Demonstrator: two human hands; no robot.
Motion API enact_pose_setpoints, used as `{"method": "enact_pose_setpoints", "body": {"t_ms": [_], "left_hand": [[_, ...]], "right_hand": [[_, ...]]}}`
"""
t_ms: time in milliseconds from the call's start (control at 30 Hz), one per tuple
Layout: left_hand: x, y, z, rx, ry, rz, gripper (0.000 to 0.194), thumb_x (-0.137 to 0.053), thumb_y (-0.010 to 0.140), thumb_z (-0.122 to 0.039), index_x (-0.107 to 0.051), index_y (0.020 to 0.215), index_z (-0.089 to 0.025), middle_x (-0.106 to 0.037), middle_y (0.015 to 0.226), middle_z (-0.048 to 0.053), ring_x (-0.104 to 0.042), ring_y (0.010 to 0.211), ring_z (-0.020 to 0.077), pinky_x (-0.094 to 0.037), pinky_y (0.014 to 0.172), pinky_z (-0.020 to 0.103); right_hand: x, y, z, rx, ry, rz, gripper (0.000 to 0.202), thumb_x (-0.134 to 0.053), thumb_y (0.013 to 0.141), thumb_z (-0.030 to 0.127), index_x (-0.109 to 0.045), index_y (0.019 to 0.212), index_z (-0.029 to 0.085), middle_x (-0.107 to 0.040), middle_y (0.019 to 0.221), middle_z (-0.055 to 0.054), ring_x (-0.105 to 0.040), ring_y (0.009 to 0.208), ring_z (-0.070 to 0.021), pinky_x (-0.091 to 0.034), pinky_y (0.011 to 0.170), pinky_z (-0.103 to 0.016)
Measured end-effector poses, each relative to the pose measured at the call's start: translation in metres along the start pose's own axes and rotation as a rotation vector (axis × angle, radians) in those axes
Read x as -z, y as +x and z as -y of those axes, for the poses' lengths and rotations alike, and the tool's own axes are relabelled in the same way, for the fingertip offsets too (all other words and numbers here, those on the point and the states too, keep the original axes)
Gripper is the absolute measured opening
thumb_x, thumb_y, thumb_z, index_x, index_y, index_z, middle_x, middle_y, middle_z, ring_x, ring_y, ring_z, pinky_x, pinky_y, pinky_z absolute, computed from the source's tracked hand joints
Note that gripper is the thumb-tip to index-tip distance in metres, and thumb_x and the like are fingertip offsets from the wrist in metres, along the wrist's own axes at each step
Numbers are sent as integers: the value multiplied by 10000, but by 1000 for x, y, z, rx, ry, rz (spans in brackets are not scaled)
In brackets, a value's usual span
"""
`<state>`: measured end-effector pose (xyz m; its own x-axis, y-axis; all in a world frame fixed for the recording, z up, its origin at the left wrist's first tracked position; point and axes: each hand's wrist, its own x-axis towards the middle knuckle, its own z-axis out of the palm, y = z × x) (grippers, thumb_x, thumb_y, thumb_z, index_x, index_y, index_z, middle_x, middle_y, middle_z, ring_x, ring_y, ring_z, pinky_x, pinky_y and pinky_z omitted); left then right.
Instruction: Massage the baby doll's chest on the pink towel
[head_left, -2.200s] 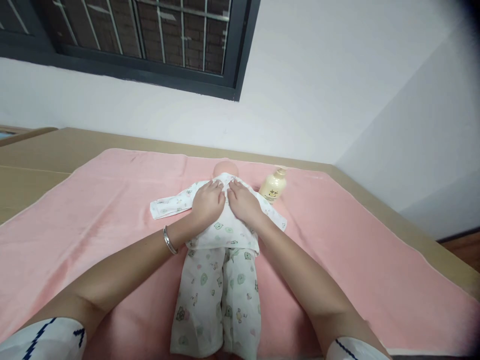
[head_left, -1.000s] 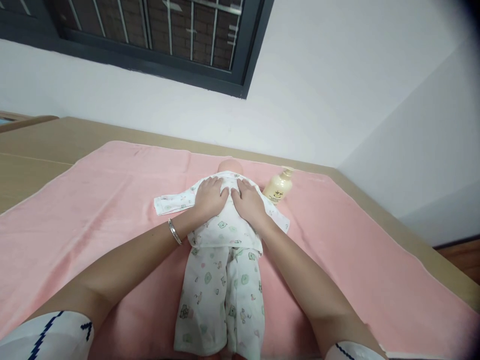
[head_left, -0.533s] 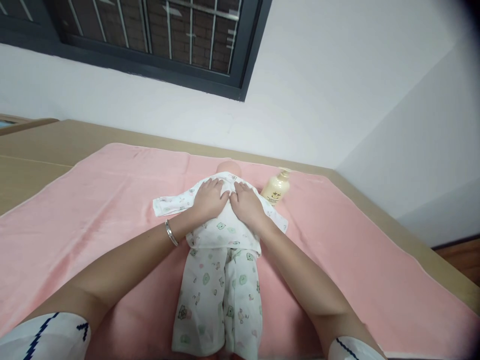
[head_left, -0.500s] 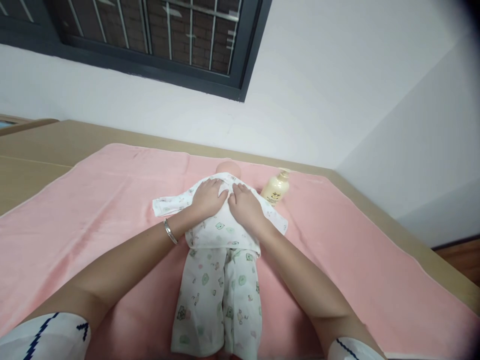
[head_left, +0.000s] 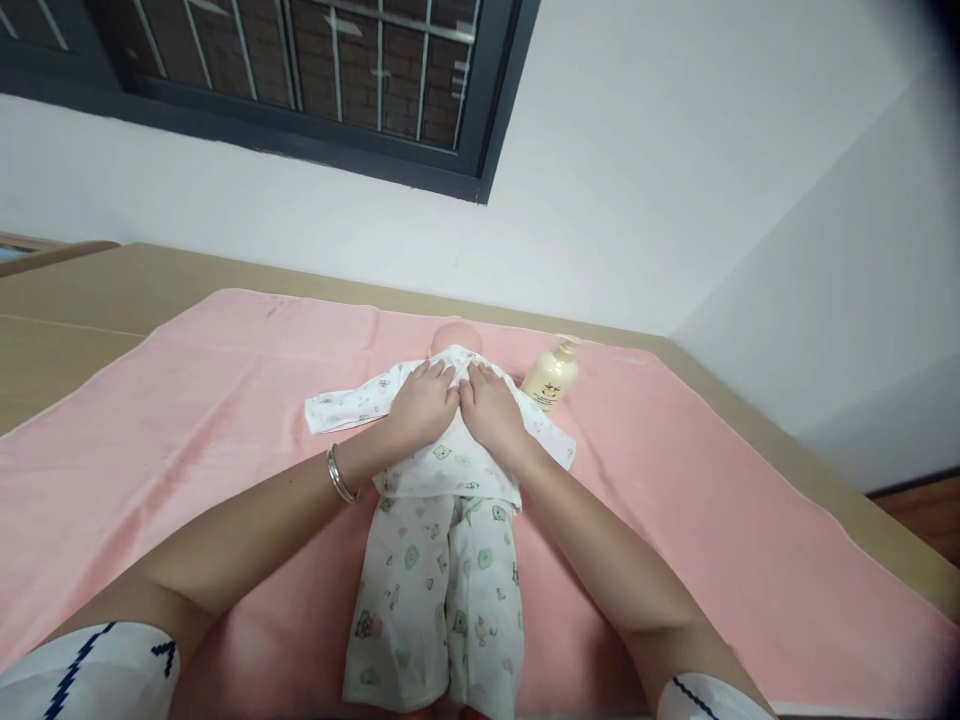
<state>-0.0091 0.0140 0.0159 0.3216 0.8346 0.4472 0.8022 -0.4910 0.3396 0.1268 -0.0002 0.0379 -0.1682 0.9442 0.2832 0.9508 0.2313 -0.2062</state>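
Note:
A baby doll in a white, printed long-sleeved top (head_left: pixel 442 462) and matching trousers (head_left: pixel 409 600) lies stretched out with its arms to the sides. Its bald pink head (head_left: pixel 455 336) points to the far edge; no face shows. My left hand (head_left: pixel 426 405) rests flat on the left of the upper torso, fingers extended. On the right half lies my right hand (head_left: pixel 491 405), also flat, its thumb close to the left one. Neither hand grips anything. A silver bangle (head_left: pixel 341 474) circles my left wrist.
A cream pump bottle (head_left: pixel 551 375) stands just beyond the doll's right-hand sleeve. The pink sheet (head_left: pixel 675 520) with slight creases covers a wooden surface (head_left: pixel 150 275). Behind rises a white wall (head_left: pixel 600 200) with a dark-framed barred window (head_left: pixel 375 70).
My left hand has shifted slightly to the right, bringing the thumbs nearer together. My right hand, the doll and the bottle stay nearly in place.

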Motion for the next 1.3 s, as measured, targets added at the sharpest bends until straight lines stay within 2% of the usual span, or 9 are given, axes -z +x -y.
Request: {"method": "enact_pose_setpoints", "body": {"t_ms": [100,167,333,467,600,733,933,1100,1300], "left_hand": [[4,12,13,10,-54,48,386,-311,973,-220,-620,1186,-133,-645,1290,152,-571,1233,274,-420,1090,449],[3,13,15,32,-37,49,396,-297,977,-219,-616,1189,-116,-637,1298,169,-559,1252,284,-417,1090,463],[-5,-6,-7,86,67,-8,469,-333,976,-229,-514,1378,-67,-517,1472,195,-427,1397,356,-330,1152,549],[-1,-11,-16,26,47,-5,452,-369,957,-205,-560,1349,-85,-553,1450,168,-428,1404,334,-330,1172,508],[5,0,-2,43,-55,42,437,-340,966,-209,-590,1313,-120,-563,1446,140,-460,1388,298,-357,1167,467],[-2,7,10,112,-63,33,434,-319,972,-222,-562,1321,-131,-530,1472,149,-437,1408,293,-326,1180,508],[-13,2,6,160,-12,-17,502,-293,989,-280,-449,1430,-97,-467,1524,159,-376,1439,331,-299,1184,543],[-13,2,3,154,18,-66,471,-302,994,-284,-471,1407,-132,-527,1460,158,-447,1379,317,-327,1162,525],[-8,-1,-3,140,52,-48,451,-320,993,-253,-483,1390,-113,-542,1425,175,-476,1339,323,-357,1133,514]], "right_hand": [[0,-14,13,57,-41,1,510,-329,1014,279,-461,1459,68,-453,1520,-188,-374,1442,-298,-260,1191,-447],[1,-16,15,100,-27,5,498,-344,1005,266,-484,1446,80,-452,1523,-181,-365,1447,-301,-264,1192,-441],[0,4,-6,104,114,4,482,-307,997,238,-515,1400,73,-457,1519,-171,-386,1432,-256,-292,1182,-394],[0,14,-14,87,132,22,458,-310,987,228,-539,1352,74,-506,1474,-172,-425,1397,-262,-323,1157,-412],[1,-2,3,67,19,16,508,-293,1010,237,-459,1438,18,-458,1504,-220,-394,1424,-302,-286,1181,-448],[1,-15,16,109,-55,24,515,-350,995,226,-455,1464,40,-426,1532,-209,-351,1452,-338,-250,1202,-480],[-4,2,-2,118,122,0,494,-316,1006,237,-504,1438,88,-437,1543,-142,-378,1447,-267,-280,1208,-420],[-10,11,-11,88,177,-28,526,-314,1007,283,-459,1458,57,-432,1538,-175,-369,1448,-298,-268,1210,-478],[-11,9,-10,89,175,-21,543,-334,983,273,-433,1469,53,-425,1538,-190,-366,1446,-319,-259,1205,-522]]}}
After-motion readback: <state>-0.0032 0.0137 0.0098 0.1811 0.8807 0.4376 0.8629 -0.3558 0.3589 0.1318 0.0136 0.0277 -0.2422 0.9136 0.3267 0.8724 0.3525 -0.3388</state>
